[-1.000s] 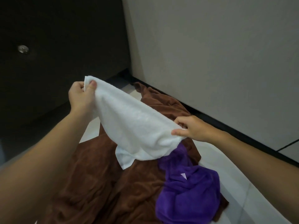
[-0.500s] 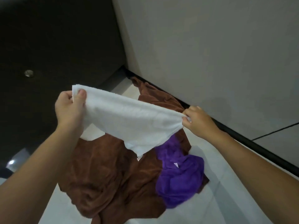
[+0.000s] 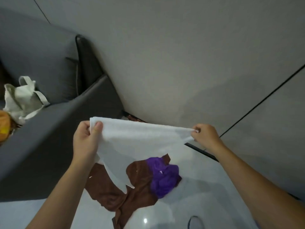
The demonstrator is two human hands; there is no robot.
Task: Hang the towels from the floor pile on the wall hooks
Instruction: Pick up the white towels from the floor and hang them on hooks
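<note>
A white towel point(image 3: 137, 142) hangs stretched between my two hands above the floor. My left hand point(image 3: 86, 139) grips its left corner, thumb on top. My right hand point(image 3: 204, 135) pinches the right corner. Below on the floor lies a brown towel point(image 3: 115, 192) with a purple towel point(image 3: 165, 177) bunched on its right side. No wall hooks are in view.
A grey sofa point(image 3: 49, 129) stands at the left, with a white tote bag point(image 3: 21, 98) on its seat. A grey wall point(image 3: 181, 63) with a dark baseboard point(image 3: 201, 151) runs behind the pile. The glossy pale floor point(image 3: 206, 187) spreads to the right.
Both hands have lifted the white towel higher and pulled it wider. The view has risen and swung up, so the pile looks farther below and the sofa has come into view.
</note>
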